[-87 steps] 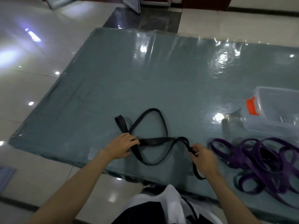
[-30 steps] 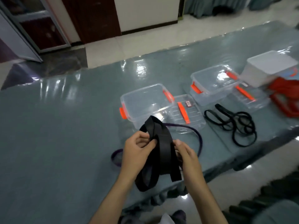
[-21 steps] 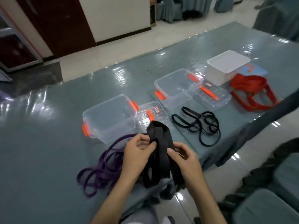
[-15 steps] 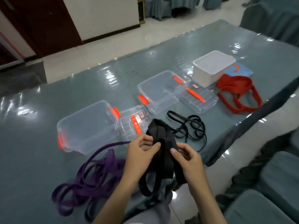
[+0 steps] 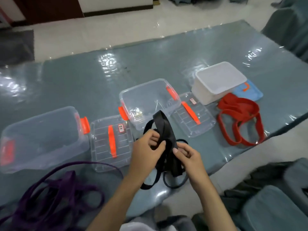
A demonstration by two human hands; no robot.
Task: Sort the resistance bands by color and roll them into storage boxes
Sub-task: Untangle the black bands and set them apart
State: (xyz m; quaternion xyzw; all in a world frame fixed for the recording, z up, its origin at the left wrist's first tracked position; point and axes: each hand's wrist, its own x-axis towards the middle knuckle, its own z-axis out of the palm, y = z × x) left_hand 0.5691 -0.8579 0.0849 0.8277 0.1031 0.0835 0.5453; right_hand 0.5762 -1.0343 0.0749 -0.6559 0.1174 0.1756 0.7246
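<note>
Black band gathered and carried over to the box row

Table (image 5: pixel 166 60), blue-grey under a glossy plastic cover, now shows the whole sorting line; 2.9 s ago the view held only its bare left end and one box corner. Order along it: left clear box (image 5: pixel 41 139) with its lid (image 5: pixel 111 142) beside it, middle clear box (image 5: pixel 148 100) with lid (image 5: pixel 193 114), white box (image 5: pixel 220 80) farthest right. Purple bands (image 5: pixel 55 202) heaped near edge, left; red bands (image 5: pixel 240 120) right, just in front of the white box.

Black band (image 5: pixel 164 129), earlier spread flat in loops, is now folded into a bundle held up just in front of the middle box. Left hand (image 5: pixel 146 154) curls round the bundle; right hand (image 5: pixel 188 157) pinches its strands with thumb and fingertips. Loose tails hang below.

Judgement: sorting done, rolling half done; middle box looks like the likely destination.
</note>
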